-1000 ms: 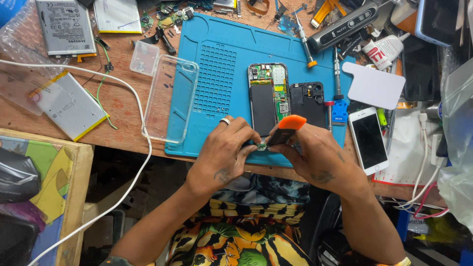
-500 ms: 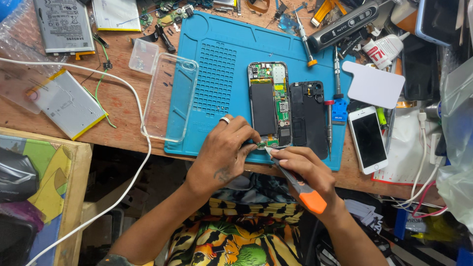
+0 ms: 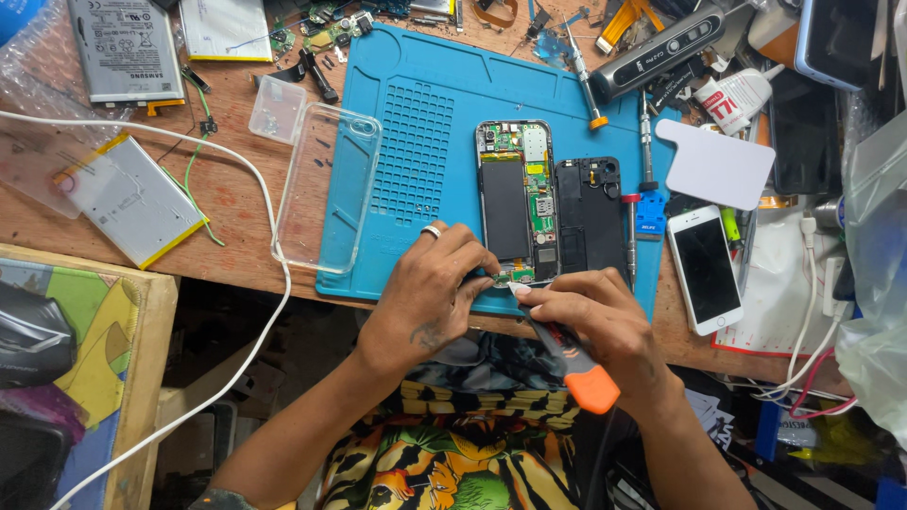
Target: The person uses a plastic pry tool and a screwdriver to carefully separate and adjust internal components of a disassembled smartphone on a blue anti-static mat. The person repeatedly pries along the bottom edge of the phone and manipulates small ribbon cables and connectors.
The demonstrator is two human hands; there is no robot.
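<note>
A cluttered wooden bench point(image 3: 236, 203) carries a blue mat point(image 3: 425, 142); on it, left hand point(image 3: 430, 288) pinches the opened phone point(image 3: 515, 203), right hand point(image 3: 595, 316) grips an orange-handled tool point(image 3: 576, 368)

the flat blue work mat point(image 3: 425, 123) looks like matt rubber, part of it gridded with small pits. it lies on a worn, scratched brown wooden bench point(image 3: 236, 198). the opened phone point(image 3: 515, 200) shows a matt black battery and glossy green circuit board in a shiny metal rim. the clear phone case point(image 3: 326, 189) is glossy soft plastic. the orange-handled tool point(image 3: 572, 359) looks smooth plastic.
</note>
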